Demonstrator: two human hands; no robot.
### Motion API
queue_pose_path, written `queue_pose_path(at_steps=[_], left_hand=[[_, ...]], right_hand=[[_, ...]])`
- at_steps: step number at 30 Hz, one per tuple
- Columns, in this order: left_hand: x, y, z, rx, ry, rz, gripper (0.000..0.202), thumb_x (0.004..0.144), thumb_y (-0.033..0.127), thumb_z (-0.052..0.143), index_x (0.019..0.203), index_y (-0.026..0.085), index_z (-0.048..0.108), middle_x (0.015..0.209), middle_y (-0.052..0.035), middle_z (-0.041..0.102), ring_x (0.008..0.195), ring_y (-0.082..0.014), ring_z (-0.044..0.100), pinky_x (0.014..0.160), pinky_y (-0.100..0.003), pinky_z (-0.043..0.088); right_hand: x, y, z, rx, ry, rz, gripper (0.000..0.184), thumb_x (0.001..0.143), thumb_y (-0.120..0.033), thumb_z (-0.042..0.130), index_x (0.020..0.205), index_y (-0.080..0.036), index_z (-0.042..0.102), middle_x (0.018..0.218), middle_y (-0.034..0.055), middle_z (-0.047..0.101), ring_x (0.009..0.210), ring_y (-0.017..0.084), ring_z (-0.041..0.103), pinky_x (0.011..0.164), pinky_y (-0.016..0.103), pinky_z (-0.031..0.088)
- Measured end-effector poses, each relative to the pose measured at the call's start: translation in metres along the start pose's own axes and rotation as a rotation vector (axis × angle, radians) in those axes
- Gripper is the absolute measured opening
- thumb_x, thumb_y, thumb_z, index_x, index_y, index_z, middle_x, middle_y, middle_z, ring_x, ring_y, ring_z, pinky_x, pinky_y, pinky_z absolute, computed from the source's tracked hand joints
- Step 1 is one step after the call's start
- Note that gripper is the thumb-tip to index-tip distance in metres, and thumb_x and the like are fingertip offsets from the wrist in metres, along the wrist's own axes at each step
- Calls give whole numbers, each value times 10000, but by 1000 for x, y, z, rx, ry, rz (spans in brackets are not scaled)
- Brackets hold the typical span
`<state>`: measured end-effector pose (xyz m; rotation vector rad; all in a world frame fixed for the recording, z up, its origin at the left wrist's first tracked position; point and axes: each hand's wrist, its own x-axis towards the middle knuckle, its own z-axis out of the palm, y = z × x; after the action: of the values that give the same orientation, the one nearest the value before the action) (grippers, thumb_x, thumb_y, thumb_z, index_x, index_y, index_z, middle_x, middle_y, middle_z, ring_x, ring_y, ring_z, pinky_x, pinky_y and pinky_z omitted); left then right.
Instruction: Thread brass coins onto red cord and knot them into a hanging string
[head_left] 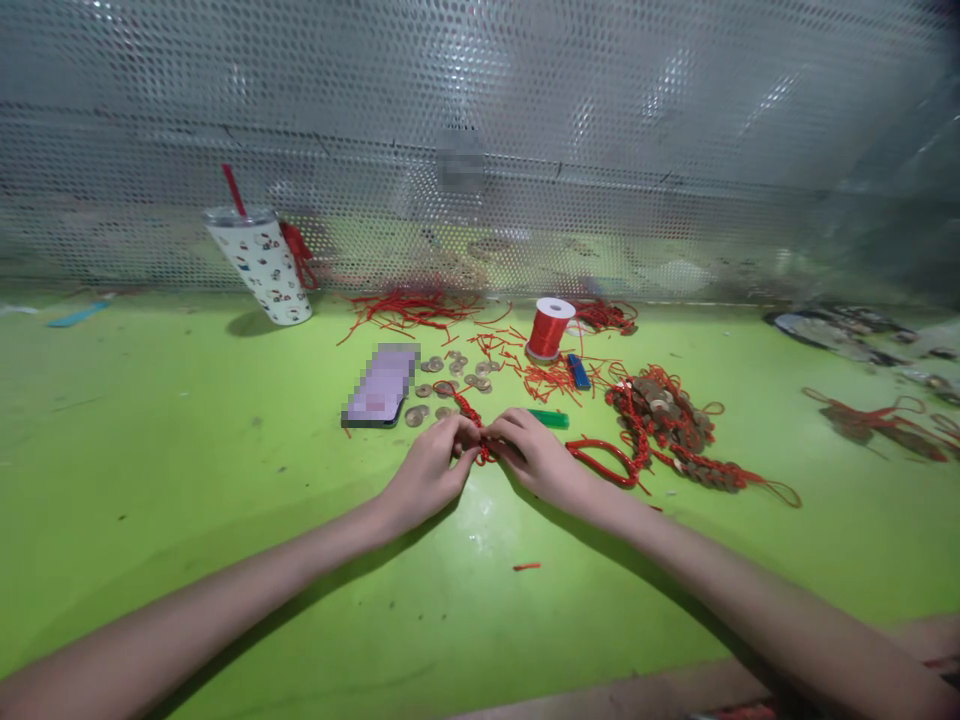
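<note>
A knotted red cord [469,405] runs between my two hands, its looped end pointing away from me across the green table. My left hand [435,465] pinches it from the left with thumb and forefinger. From the other side, the fingers of my right hand [529,450] close on the same cord, and the fingertips of both hands nearly meet. Small red loops show just below them. Several loose round coins [450,368] with holes lie just beyond my left hand. Behind my right hand rests a green lighter [550,419], partly covered.
A phone [382,385] lies to the left, with a tumbler [266,265] behind it. Farther back stand a red thread spool [550,330], a blue lighter [578,371] and cord scraps. Red-handled scissors [604,465] and a pile of corded coins [667,410] lie right. Perforated metal sheeting [375,150] borders the back.
</note>
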<state>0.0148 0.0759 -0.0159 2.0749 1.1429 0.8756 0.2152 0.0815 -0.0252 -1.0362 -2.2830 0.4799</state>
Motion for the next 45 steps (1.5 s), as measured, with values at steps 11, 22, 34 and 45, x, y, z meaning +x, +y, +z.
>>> queue_pose_path(at_steps=[11, 22, 34, 45], left_hand=[[2, 6, -10, 161, -40, 18, 92, 916, 202, 590, 857, 175, 656, 879, -63, 693, 848, -224, 614, 756, -355, 476], [3, 0, -3, 305, -42, 60, 120, 946, 161, 540, 854, 173, 616, 874, -66, 662, 861, -236, 603, 760, -369, 479], [-15, -2, -15, 304, -73, 88, 130, 963, 193, 487, 872, 185, 580, 876, -70, 661, 838, -232, 595, 740, -373, 486], [-20, -8, -24, 559, -68, 438, 207, 1015, 185, 450, 944, 154, 641, 919, -105, 705, 855, -247, 603, 756, -382, 488]], right_hand=[[0, 0, 0, 15, 10, 13, 129, 1014, -180, 528, 1043, -189, 653, 986, 93, 615, 954, 232, 571, 842, 368, 493], [2, -1, 0, -1, -13, 20, 118, 1017, -180, 517, 1024, -195, 634, 982, 87, 607, 930, 225, 562, 839, 369, 485], [3, 2, 0, 4, -28, 26, 94, 1022, -182, 514, 992, -190, 603, 983, 85, 600, 926, 217, 559, 827, 346, 472], [4, 5, 1, -8, -29, 13, 97, 1016, -183, 514, 944, -197, 578, 965, 83, 586, 912, 223, 552, 795, 340, 465]])
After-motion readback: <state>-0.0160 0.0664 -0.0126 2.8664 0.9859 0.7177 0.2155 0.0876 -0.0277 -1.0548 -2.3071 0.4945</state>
